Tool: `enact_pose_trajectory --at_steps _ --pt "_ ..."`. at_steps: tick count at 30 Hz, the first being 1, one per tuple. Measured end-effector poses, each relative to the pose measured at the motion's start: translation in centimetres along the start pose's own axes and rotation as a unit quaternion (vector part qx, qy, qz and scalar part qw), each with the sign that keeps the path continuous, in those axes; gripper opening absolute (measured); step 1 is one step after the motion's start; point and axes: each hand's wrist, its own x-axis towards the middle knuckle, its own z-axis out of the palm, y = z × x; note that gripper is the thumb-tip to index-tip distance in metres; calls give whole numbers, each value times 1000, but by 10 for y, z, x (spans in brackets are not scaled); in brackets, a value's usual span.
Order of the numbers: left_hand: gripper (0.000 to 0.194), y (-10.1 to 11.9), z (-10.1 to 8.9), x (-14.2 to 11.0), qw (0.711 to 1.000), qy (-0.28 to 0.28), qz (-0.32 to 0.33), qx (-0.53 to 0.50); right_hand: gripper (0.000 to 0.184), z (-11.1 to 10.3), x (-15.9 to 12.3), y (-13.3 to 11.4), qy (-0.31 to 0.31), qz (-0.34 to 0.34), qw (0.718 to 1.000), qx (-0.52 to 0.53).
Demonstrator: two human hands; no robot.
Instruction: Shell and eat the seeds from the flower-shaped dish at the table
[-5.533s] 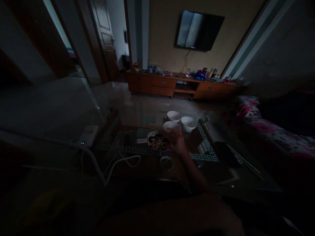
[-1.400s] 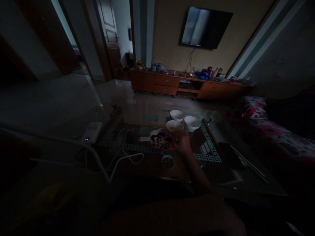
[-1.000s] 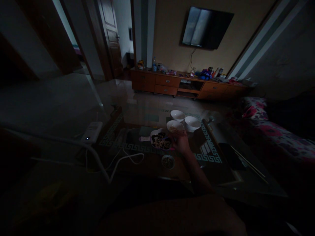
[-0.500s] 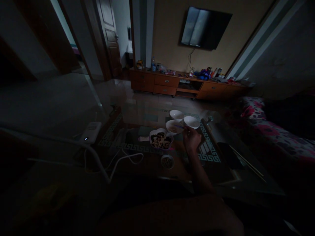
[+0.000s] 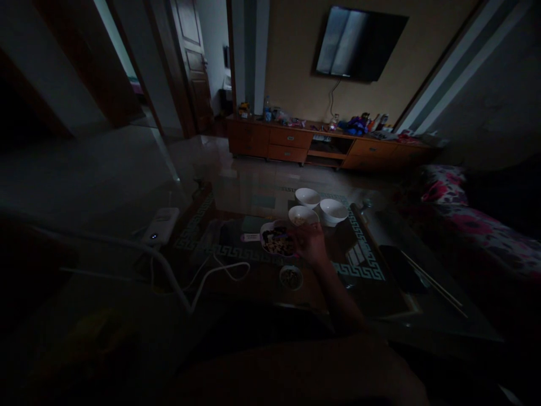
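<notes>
The room is very dim. My right hand [image 5: 310, 245] reaches over a glass table [image 5: 253, 194], fingers curled together at the right rim of a white dish of dark and light mixed bits [image 5: 275, 241]. What the fingers pinch is too dark to name. Just beyond the hand stands a white bowl [image 5: 301, 214] with a little light matter inside. Two more white bowls [image 5: 307, 197] [image 5: 333, 210] sit behind it. A small round dish [image 5: 291, 277] with mixed bits lies nearer to me. My left hand is out of sight.
A white power bank [image 5: 160, 225] with a lit dot and white cables [image 5: 220, 272] lie at the left. A dark phone [image 5: 399, 268] and chopsticks [image 5: 435, 285] lie at the right. A floral sofa [image 5: 465, 220], a wooden TV cabinet [image 5: 291, 145] and a wall TV [image 5: 359, 42] surround the table.
Half a second ago my right hand was over by the plain white bowls with a thin utensil; it has come back left to the rim of the mixed dish.
</notes>
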Motion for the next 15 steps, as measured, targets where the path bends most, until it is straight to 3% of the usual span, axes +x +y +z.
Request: enact_pose_trajectory --at_steps 4,12,15 --pt "31 -4 -2 7 999 -35 -17 4 23 -2 -1 5 -7 4 1000 -7" --pt "7 -11 -4 6 998 -52 -8 -26 23 -5 0 3 -48 -2 999 -18" --pt "15 -10 -4 10 998 -50 -18 -31 24 -7 1 1 -68 -12 997 -30"
